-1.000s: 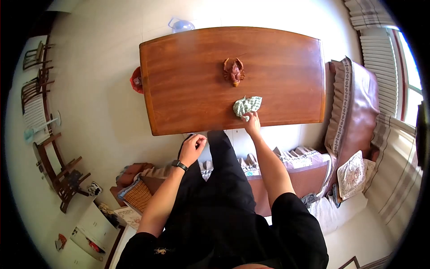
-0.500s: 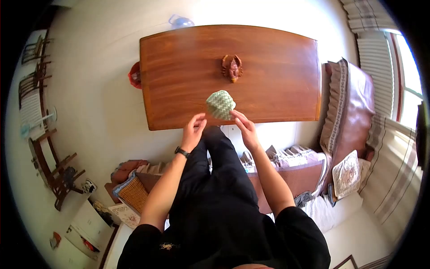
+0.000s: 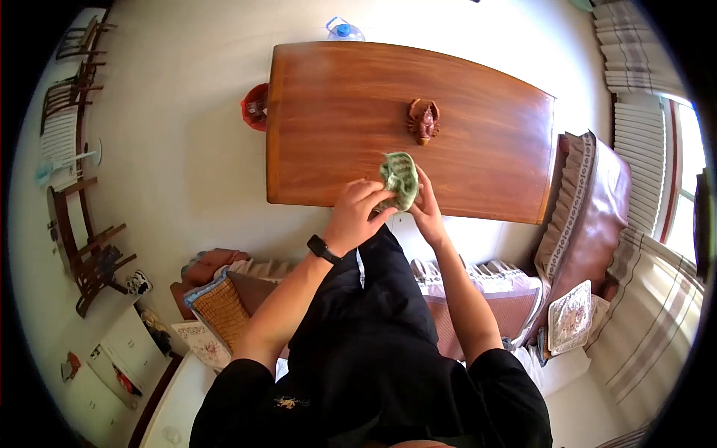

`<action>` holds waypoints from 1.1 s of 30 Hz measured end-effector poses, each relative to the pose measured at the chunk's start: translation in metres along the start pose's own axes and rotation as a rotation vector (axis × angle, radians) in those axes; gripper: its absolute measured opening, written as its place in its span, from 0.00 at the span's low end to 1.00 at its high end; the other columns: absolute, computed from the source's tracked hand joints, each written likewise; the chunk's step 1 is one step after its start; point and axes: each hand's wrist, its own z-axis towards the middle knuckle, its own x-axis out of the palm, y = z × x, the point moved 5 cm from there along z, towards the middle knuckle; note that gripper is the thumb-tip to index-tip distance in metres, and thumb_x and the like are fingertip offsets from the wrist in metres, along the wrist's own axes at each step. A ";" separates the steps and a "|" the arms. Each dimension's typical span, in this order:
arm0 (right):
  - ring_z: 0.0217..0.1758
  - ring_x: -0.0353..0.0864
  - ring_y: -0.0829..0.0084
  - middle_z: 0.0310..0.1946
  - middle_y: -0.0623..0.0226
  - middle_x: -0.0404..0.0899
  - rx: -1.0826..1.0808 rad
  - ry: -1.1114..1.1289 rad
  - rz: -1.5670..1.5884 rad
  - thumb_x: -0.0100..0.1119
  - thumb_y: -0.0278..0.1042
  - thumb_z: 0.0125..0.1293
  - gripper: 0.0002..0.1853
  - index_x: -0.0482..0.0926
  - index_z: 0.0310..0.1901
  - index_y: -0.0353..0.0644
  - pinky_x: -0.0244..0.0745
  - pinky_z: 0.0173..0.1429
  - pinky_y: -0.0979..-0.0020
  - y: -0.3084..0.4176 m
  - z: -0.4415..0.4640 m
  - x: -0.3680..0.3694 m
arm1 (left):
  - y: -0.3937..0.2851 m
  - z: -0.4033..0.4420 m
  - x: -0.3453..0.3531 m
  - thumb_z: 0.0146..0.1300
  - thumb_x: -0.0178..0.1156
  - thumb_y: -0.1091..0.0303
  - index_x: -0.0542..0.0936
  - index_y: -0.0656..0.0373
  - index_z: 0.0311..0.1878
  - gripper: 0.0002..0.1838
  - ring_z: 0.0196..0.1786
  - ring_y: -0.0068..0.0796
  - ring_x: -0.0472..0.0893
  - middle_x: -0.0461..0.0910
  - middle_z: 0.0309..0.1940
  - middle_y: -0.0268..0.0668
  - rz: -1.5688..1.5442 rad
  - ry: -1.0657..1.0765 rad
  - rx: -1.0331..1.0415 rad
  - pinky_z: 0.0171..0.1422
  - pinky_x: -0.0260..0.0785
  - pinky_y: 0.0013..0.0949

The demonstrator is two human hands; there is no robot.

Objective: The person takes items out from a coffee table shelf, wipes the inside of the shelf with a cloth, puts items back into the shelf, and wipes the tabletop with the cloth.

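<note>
A green-and-white patterned cloth [image 3: 401, 178] is bunched up between my two hands over the front edge of the wooden table [image 3: 336, 112]. My left hand [image 3: 356, 214], with a dark watch at the wrist, grips the cloth's lower left side with bent fingers. On the other side, my right hand [image 3: 427, 214] holds the cloth between thumb and fingers, partly hidden behind it. Farther back on the tabletop lies a reddish-brown lobster-shaped figurine [image 3: 424, 123], apart from both hands.
A red container [image 3: 255, 107] stands by the table's left side. Behind the far edge is a clear bottle with a blue cap [image 3: 343, 30]. A covered sofa [image 3: 485, 299] lies close behind my legs, and a brown leather seat [image 3: 590, 198] stands at the right.
The cloth was spread flat with my right hand at its edge and my left hand apart. Now it is crumpled, and my left hand has moved right and taken hold of it.
</note>
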 end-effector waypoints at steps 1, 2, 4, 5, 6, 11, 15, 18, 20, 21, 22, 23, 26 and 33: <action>0.70 0.72 0.61 0.69 0.58 0.70 -0.063 0.040 -0.164 0.57 0.16 0.68 0.41 0.55 0.81 0.44 0.74 0.71 0.61 -0.020 0.009 0.000 | 0.005 -0.009 -0.002 0.64 0.71 0.65 0.86 0.60 0.49 0.13 0.46 0.44 0.84 0.84 0.45 0.40 0.007 -0.002 -0.007 0.50 0.77 0.41; 0.72 0.72 0.56 0.70 0.55 0.69 -0.130 0.081 -0.327 0.59 0.15 0.65 0.44 0.55 0.81 0.44 0.73 0.72 0.60 -0.039 0.018 0.002 | 0.016 -0.021 -0.002 0.65 0.69 0.70 0.87 0.59 0.50 0.11 0.45 0.43 0.84 0.84 0.46 0.39 -0.053 0.000 -0.063 0.50 0.78 0.40; 0.72 0.70 0.47 0.72 0.49 0.67 -0.337 0.035 -0.613 0.63 0.17 0.60 0.46 0.58 0.80 0.47 0.70 0.75 0.56 -0.005 0.027 0.029 | 0.028 -0.033 -0.012 0.65 0.67 0.75 0.88 0.57 0.50 0.11 0.45 0.41 0.85 0.84 0.46 0.38 -0.107 -0.003 -0.125 0.50 0.78 0.39; 0.71 0.70 0.44 0.72 0.48 0.67 -0.343 0.077 -0.684 0.65 0.19 0.59 0.45 0.61 0.79 0.49 0.69 0.75 0.55 -0.005 0.032 0.040 | 0.032 -0.037 -0.017 0.65 0.66 0.78 0.88 0.55 0.51 0.13 0.45 0.39 0.85 0.84 0.47 0.38 -0.183 0.049 -0.163 0.49 0.79 0.38; 0.71 0.69 0.41 0.72 0.47 0.67 -0.352 0.119 -0.756 0.66 0.21 0.57 0.44 0.65 0.78 0.50 0.69 0.75 0.53 -0.007 0.039 0.048 | 0.036 -0.038 -0.020 0.64 0.64 0.81 0.89 0.54 0.52 0.16 0.44 0.38 0.85 0.84 0.47 0.37 -0.258 0.098 -0.199 0.48 0.79 0.36; 0.69 0.75 0.47 0.63 0.52 0.77 -0.428 0.504 -0.826 0.71 0.28 0.57 0.28 0.77 0.61 0.47 0.72 0.71 0.53 -0.042 0.048 0.083 | 0.050 -0.049 -0.055 0.63 0.60 0.85 0.88 0.52 0.57 0.22 0.41 0.36 0.84 0.86 0.44 0.37 -0.202 0.114 -0.214 0.45 0.78 0.36; 0.59 0.84 0.53 0.53 0.52 0.83 -0.230 0.528 -0.399 0.69 0.24 0.53 0.39 0.69 0.69 0.43 0.77 0.65 0.56 -0.027 0.042 0.119 | 0.069 -0.057 -0.080 0.61 0.58 0.86 0.88 0.55 0.55 0.23 0.39 0.37 0.82 0.85 0.40 0.39 -0.237 -0.048 -0.235 0.45 0.76 0.36; 0.54 0.84 0.52 0.50 0.50 0.83 -0.234 0.731 -0.568 0.69 0.27 0.53 0.40 0.67 0.70 0.37 0.79 0.61 0.59 -0.065 0.035 0.126 | 0.078 -0.063 -0.088 0.60 0.57 0.86 0.88 0.56 0.54 0.22 0.39 0.37 0.82 0.85 0.39 0.39 -0.223 -0.087 -0.256 0.45 0.75 0.35; 0.47 0.86 0.52 0.43 0.53 0.86 -0.181 0.754 -0.541 0.71 0.33 0.55 0.37 0.69 0.68 0.39 0.79 0.56 0.56 -0.074 0.030 0.131 | 0.086 -0.068 -0.086 0.60 0.56 0.86 0.88 0.57 0.53 0.22 0.39 0.36 0.82 0.85 0.38 0.38 -0.299 -0.119 -0.327 0.46 0.75 0.35; 0.47 0.86 0.52 0.41 0.53 0.86 -0.132 0.685 -0.563 0.72 0.35 0.56 0.37 0.69 0.67 0.39 0.78 0.55 0.56 -0.068 0.025 0.134 | 0.088 -0.068 -0.086 0.60 0.56 0.86 0.88 0.57 0.52 0.21 0.38 0.35 0.82 0.85 0.38 0.38 -0.331 -0.134 -0.350 0.45 0.75 0.34; 0.47 0.86 0.52 0.39 0.54 0.86 -0.082 0.616 -0.583 0.74 0.37 0.57 0.36 0.69 0.66 0.38 0.78 0.54 0.56 -0.066 0.020 0.136 | 0.090 -0.071 -0.087 0.60 0.56 0.86 0.88 0.57 0.51 0.20 0.38 0.34 0.82 0.85 0.38 0.38 -0.363 -0.149 -0.374 0.45 0.75 0.34; 0.45 0.87 0.53 0.36 0.56 0.86 -0.112 0.546 -0.678 0.74 0.37 0.60 0.34 0.69 0.64 0.36 0.79 0.52 0.56 -0.068 0.017 0.139 | 0.093 -0.075 -0.085 0.61 0.56 0.86 0.88 0.59 0.48 0.17 0.38 0.32 0.83 0.85 0.38 0.37 -0.348 -0.109 -0.405 0.43 0.75 0.34; 0.40 0.88 0.53 0.33 0.57 0.87 -0.038 0.370 -0.738 0.73 0.33 0.61 0.33 0.68 0.65 0.34 0.81 0.48 0.57 -0.094 0.013 0.136 | 0.097 -0.074 -0.084 0.61 0.55 0.86 0.86 0.60 0.43 0.14 0.38 0.31 0.84 0.84 0.38 0.37 -0.292 -0.133 -0.382 0.42 0.76 0.33; 0.39 0.85 0.52 0.39 0.50 0.82 -0.313 -0.120 -0.890 0.68 0.27 0.63 0.07 0.84 0.41 0.37 0.80 0.42 0.57 -0.028 0.068 0.113 | 0.155 -0.052 -0.127 0.57 0.60 0.83 0.81 0.58 0.35 0.08 0.44 0.42 0.82 0.83 0.42 0.39 -0.129 -0.443 -0.373 0.49 0.74 0.39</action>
